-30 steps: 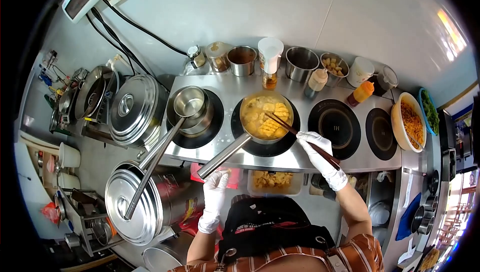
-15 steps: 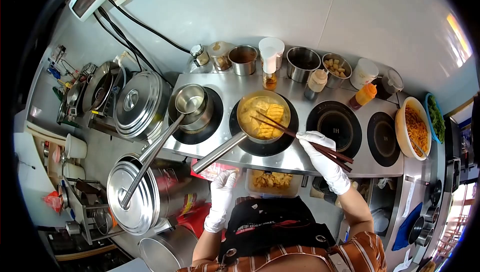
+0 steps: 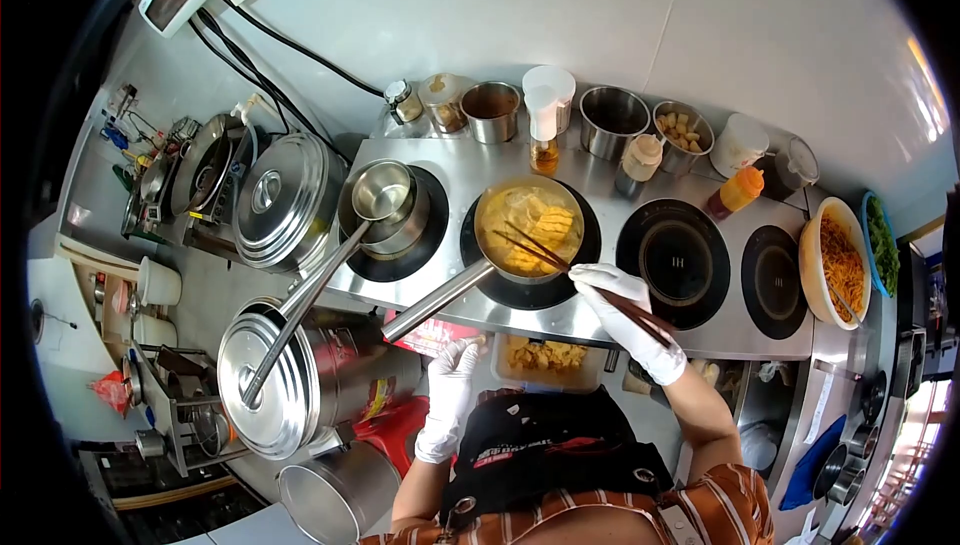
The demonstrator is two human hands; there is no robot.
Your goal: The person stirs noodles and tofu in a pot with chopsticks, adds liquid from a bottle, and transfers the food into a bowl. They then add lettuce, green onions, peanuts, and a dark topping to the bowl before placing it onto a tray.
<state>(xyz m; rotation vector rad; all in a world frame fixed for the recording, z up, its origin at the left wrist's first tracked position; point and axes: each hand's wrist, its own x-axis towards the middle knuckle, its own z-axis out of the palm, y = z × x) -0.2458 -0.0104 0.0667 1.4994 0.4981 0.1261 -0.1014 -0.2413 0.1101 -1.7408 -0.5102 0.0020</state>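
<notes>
While the gloved right hand (image 3: 628, 317) grips dark chopsticks (image 3: 540, 253) dipped into the saucepan (image 3: 530, 229), the gloved left hand (image 3: 453, 370), fingers curled, hovers near the pan's handle. The pan sits on an induction burner (image 3: 590, 263), beyond and between both hands.

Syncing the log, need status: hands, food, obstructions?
Right hand gripping chopsticks, tips over yellow food in pan. Left hand pinched shut, contents unclear. Nothing else over pan.
</notes>
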